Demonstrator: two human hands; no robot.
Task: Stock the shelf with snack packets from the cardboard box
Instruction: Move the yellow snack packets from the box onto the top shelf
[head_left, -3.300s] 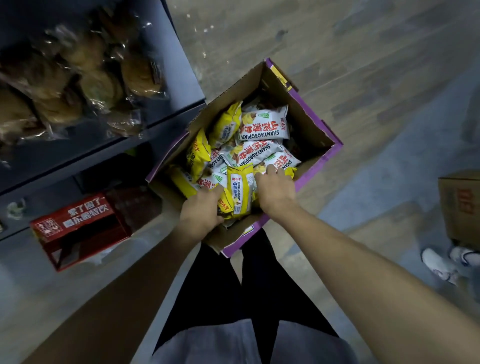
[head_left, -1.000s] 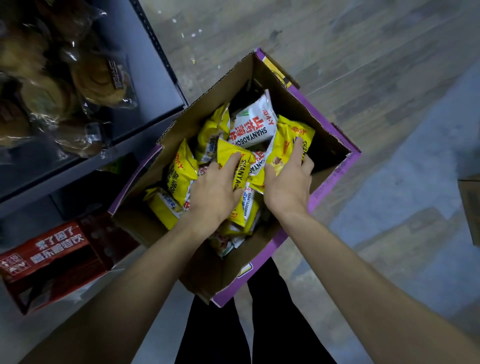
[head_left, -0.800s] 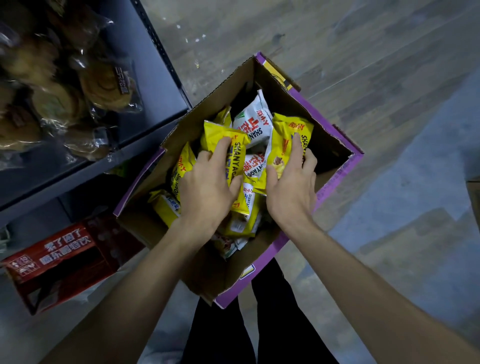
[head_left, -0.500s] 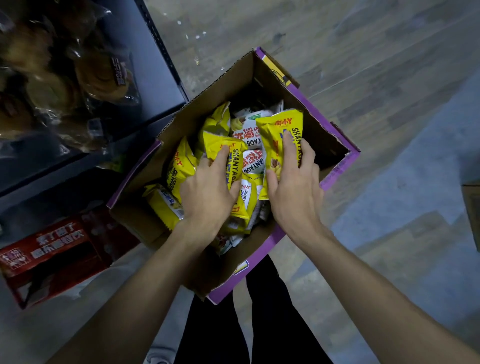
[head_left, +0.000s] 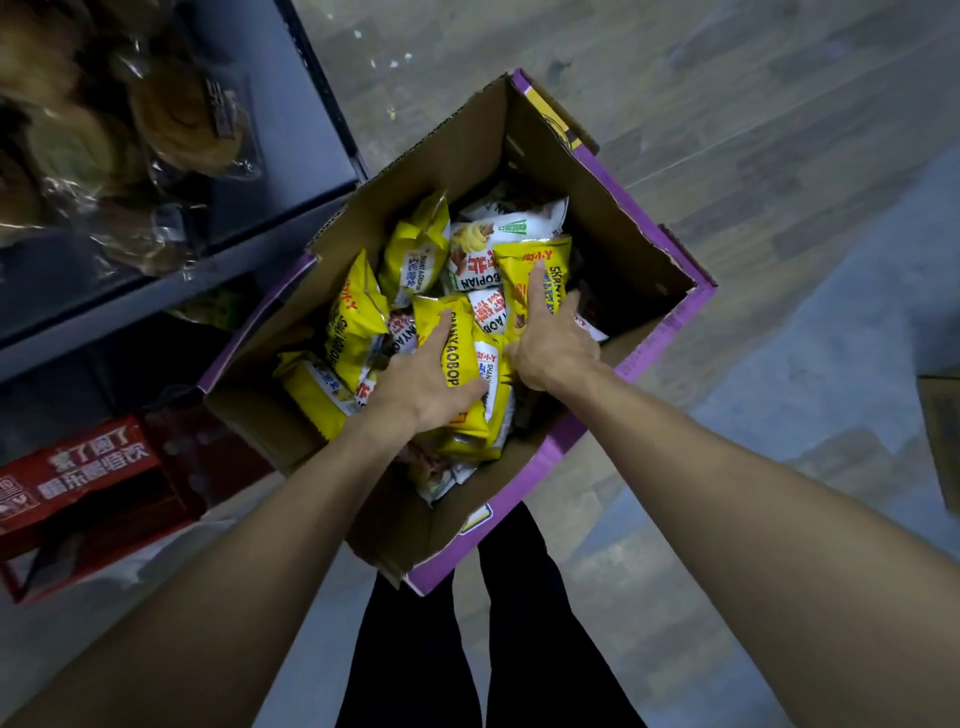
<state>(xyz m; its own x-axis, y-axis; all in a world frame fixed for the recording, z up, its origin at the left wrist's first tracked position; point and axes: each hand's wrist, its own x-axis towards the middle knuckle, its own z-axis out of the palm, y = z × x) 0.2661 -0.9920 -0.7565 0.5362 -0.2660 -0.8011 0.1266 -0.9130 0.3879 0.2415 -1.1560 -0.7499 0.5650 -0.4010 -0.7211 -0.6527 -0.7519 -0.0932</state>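
An open cardboard box (head_left: 613, 218) with purple outer sides stands on the floor, holding several yellow and white snack packets. Both my hands are inside it. My left hand (head_left: 426, 382) grips a yellow packet (head_left: 462, 374) standing on end in the middle of the pile. My right hand (head_left: 550, 343) holds another yellow packet (head_left: 530, 260) just to the right, index finger stretched up its front. A white packet (head_left: 498, 234) lies behind them. The dark shelf (head_left: 171, 280) rises at the left of the box.
Clear bags of baked buns (head_left: 176, 124) fill the upper shelf level. A red carton (head_left: 88, 478) sits on the floor below the shelf. Another cardboard box (head_left: 943, 431) shows at the right edge. My legs in black trousers (head_left: 467, 649) stand behind the box.
Over the last second both hands gathered upright yellow packets and drew them together in the box; the right hand's packet swung from slanted to more upright. Earlier, the hands were low at the box's near edge.
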